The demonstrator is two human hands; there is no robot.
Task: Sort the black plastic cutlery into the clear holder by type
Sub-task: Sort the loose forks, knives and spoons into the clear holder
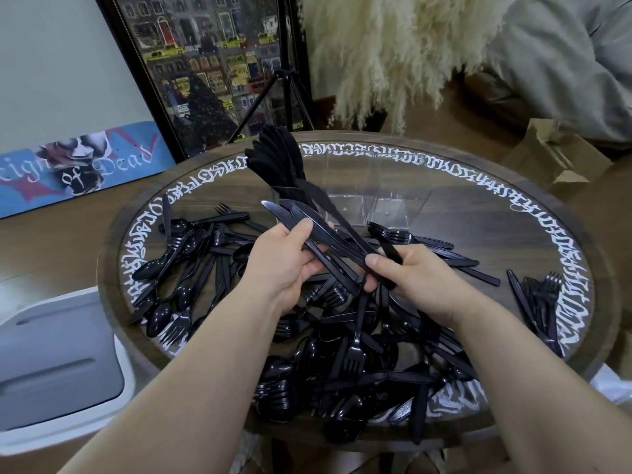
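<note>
A bunch of knives [294, 217] is gripped in the left hand [284, 261], and one more knife [345, 230] is pinched by the right hand [407, 275]. The clear holder [362, 196] stands behind on the table [533, 213], knives already in its left compartment. The smooth handles could slip from the loose bunch, or the light holder could be tipped.

Round table [533, 196] carries a cutlery pile [342, 343] at centre and near edge. Holder [369, 200] stands behind the pile; knives [277, 159] upright in its left compartment. Small fork stack [543, 299] lies at table's right edge. Framed picture [212, 63] and tripod [284, 83] behind table; paper bag [554, 155] right, bin [58, 364] left.
</note>
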